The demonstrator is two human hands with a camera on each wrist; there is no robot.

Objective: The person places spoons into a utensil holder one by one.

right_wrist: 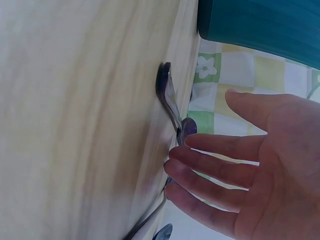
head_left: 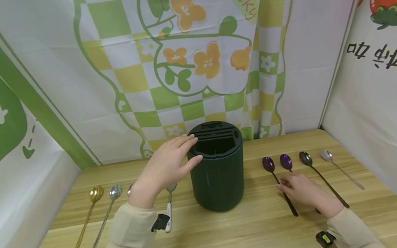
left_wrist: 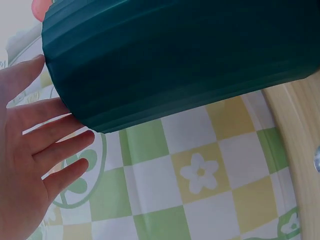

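A dark green ribbed utensil holder [head_left: 219, 182] with a slotted black top stands upright on the wooden table. My left hand [head_left: 167, 162] is at its rim, fingers straight and spread, fingertips right at the edge. Over the spoons on the right, my right hand [head_left: 303, 189] hangs with relaxed fingers and thumb apart. It partly hides a purple spoon [head_left: 286, 162] beneath it; nothing shows between the fingers [right_wrist: 215, 165]. Just left of that lies another purple spoon [head_left: 268, 164] with a dark handle. A black spoon [head_left: 319, 172] and a silver spoon [head_left: 342, 169] lie farther right.
On the left lie a gold spoon [head_left: 89, 213], a silver spoon [head_left: 108, 213] and a utensil with a white patterned handle [head_left: 169, 217]. My left wrist mostly covers another piece. A checked fabric backdrop [head_left: 188, 108] hangs behind the table, with white fabric at both sides.
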